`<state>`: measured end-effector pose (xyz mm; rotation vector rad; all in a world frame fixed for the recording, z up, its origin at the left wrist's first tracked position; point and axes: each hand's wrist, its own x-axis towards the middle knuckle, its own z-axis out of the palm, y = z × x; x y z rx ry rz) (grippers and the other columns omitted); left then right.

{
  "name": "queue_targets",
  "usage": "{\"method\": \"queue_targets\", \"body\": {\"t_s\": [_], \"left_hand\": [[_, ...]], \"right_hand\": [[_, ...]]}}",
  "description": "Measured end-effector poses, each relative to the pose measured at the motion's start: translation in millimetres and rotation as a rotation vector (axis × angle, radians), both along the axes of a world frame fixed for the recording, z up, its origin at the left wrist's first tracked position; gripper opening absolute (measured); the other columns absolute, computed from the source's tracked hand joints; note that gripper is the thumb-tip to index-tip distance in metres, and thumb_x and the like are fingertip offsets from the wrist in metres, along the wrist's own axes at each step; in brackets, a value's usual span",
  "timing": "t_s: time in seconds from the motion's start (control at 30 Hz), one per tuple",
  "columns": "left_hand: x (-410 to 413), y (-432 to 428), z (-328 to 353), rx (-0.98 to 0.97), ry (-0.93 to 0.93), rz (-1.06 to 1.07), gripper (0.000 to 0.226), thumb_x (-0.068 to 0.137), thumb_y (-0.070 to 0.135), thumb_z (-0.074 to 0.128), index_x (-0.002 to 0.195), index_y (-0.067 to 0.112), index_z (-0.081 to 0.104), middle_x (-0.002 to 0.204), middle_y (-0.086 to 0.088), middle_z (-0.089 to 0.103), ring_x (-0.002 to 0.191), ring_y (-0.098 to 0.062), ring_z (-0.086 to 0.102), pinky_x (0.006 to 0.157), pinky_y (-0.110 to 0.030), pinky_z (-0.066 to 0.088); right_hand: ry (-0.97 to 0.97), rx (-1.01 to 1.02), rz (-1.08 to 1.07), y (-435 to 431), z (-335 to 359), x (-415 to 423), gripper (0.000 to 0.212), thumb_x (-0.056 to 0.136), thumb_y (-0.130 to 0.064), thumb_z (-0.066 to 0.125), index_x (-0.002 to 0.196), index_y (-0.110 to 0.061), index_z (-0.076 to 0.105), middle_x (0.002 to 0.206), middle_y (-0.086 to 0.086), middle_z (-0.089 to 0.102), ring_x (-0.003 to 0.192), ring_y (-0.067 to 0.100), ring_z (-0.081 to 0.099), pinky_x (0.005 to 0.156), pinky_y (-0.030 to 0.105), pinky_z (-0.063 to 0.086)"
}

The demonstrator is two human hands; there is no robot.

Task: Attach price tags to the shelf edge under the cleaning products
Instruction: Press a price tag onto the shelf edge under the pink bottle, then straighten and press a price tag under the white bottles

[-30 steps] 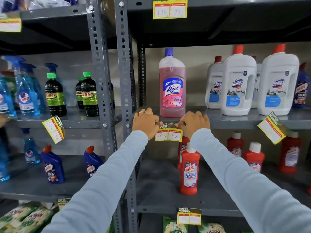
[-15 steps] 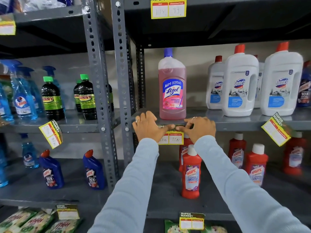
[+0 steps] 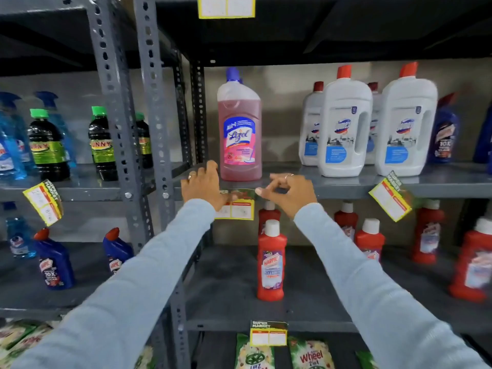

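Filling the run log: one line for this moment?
left hand pressing price tag on shelf edge | right hand open beside tag | under Lizol bottle

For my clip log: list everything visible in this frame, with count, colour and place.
Lizol bottle: one, pink, middle shelf, right bay.
Handled jugs: at least three, white with red caps, right of it.
Dark bottles: three, green caps, left bay.
Spray bottles: several, blue, far left.
Harpic bottles: several red, lower right; two blue lower left; more blue far right.
Price tags: six, yellow; one under the Lizol, two tilted, one above, one below, one partly hidden bottom left.
Detergent packs: green, bottom.
Shelf edge: grey metal.
Left hand: on the tag.
Right hand: fingers spread beside it.
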<state>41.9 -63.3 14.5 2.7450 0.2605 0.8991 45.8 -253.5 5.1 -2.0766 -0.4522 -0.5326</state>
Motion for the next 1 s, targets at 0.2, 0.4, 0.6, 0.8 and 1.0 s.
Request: {"method": "queue_targets", "body": {"t_s": [0.2, 0.4, 0.6, 0.8, 1.0], "left_hand": [[-13.6, -96.4, -3.3, 0.073, -0.144, -0.500, 0.054, 0.089, 0.038, 0.057, 0.132, 0.015, 0.035, 0.131, -0.013, 0.052, 0.118, -0.033, 0.051, 0.099, -0.044, 0.043], [23.0, -230.0, 19.8, 0.275, 0.127, -0.662, 0.052, 0.096, 0.039, 0.041, 0.142, 0.023, 0.021, 0.146, -0.010, 0.039, 0.127, -0.033, 0.045, 0.100, -0.051, 0.041], [47.4, -319.7, 47.8, 0.691, 0.216, -0.425, 0.041, 0.099, 0.032, 0.033, 0.139, 0.024, 0.028, 0.122, -0.019, 0.053, 0.109, -0.042, 0.053, 0.080, -0.043, 0.041], [45.7, -330.0, 50.0, 0.634, 0.220, -0.397, 0.026, 0.095, 0.017, 0.038, 0.117, 0.022, 0.052, 0.104, -0.015, 0.056, 0.098, -0.040, 0.056, 0.069, -0.037, 0.037], [41.8, -325.3, 22.6, 0.684, 0.032, -0.279, 0.017, 0.093, 0.019, 0.040, 0.106, 0.021, 0.052, 0.099, -0.010, 0.064, 0.084, -0.034, 0.058, 0.065, -0.035, 0.036]], "right_hand": [[-0.260, -0.027, -0.499, -151.9, -21.9, 3.6, 0.030, 0.079, -0.040, 0.069, 0.092, -0.014, 0.069, 0.126, 0.010, 0.059, 0.125, 0.026, 0.046, 0.106, 0.028, 0.031], [0.037, -0.434, -0.721, -287.4, -35.4, 32.2, 0.056, 0.073, -0.059, 0.065, 0.108, -0.015, 0.067, 0.154, 0.019, 0.024, 0.145, 0.038, 0.001, 0.119, 0.051, 0.005], [-0.035, -0.481, -0.471, -294.3, -33.6, 50.9, 0.034, 0.077, -0.046, 0.067, 0.101, -0.022, 0.072, 0.155, -0.001, 0.025, 0.146, 0.029, -0.013, 0.115, 0.057, -0.010], [-0.059, -0.256, -0.352, -304.3, -26.8, 68.1, 0.025, 0.078, -0.040, 0.069, 0.087, -0.018, 0.076, 0.140, -0.004, 0.049, 0.148, 0.019, 0.005, 0.115, 0.055, -0.014], [-0.038, -0.243, -0.234, -315.0, -18.6, 65.7, 0.020, 0.080, -0.036, 0.068, 0.085, -0.018, 0.077, 0.140, -0.003, 0.048, 0.147, 0.017, 0.010, 0.112, 0.054, -0.022]]}}
